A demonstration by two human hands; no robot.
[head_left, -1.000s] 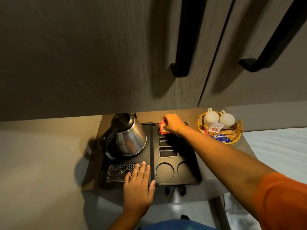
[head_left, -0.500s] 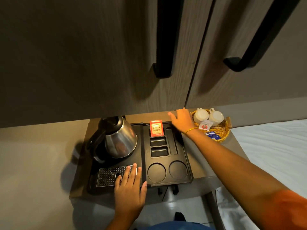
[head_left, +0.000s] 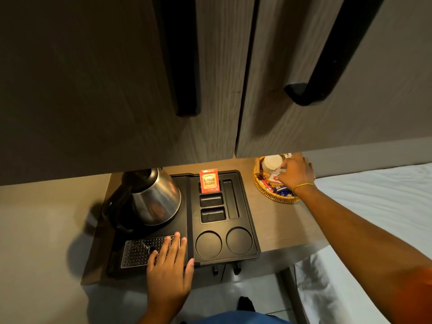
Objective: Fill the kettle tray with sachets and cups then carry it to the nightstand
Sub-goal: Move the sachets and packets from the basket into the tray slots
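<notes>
A black kettle tray (head_left: 247, 220) lies on the wooden nightstand top. A steel kettle (head_left: 155, 198) stands on its left half. One red tea sachet (head_left: 208, 182) stands upright in the tray's rear slot; the other slots and both round cup wells hold nothing. My left hand (head_left: 169, 267) rests flat on the tray's perforated drip grid (head_left: 138, 252). My right hand (head_left: 295, 174) is in the wicker basket (head_left: 266, 191) at the right, fingers bent over the sachets beside a white cup (head_left: 271, 163). Whether it grips one is hidden.
Dark cabinet doors with long black handles (head_left: 306, 93) hang low over the rear of the nightstand. A white bed (head_left: 378, 199) lies to the right. The wooden top (head_left: 282, 225) shows between tray and bed.
My right hand left the red tea sachet standing in the rear slot and moved right into the wicker basket. My left hand stayed on the drip grid.
</notes>
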